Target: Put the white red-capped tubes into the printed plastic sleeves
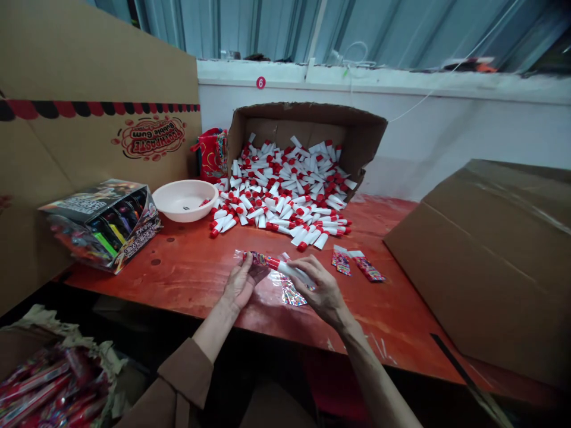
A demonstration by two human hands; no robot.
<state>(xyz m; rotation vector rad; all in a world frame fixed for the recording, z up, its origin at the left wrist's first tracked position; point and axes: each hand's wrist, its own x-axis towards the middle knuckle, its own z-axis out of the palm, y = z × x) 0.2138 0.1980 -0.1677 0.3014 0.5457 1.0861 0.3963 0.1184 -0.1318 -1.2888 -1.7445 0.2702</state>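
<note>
My left hand (242,283) pinches the far end of a colourful printed plastic sleeve (259,259) between thumb and fingers. From the right, my right hand (320,289) is closed on a white tube with a red cap (285,268). The tube's red cap end sits at or in the sleeve's mouth; how deep is hard to tell. Below the hands, clear printed sleeves (292,293) lie on the red table (187,279). Two more small printed packets (368,267) are to the right. Behind is a large pile of white tubes with red caps (285,184).
An open cardboard box (375,128) lies on its side behind the pile. A white bowl (178,208) and a display box (98,220) stand left, a big carton (495,261) right. Wrapped tubes (49,386) fill a container at lower left.
</note>
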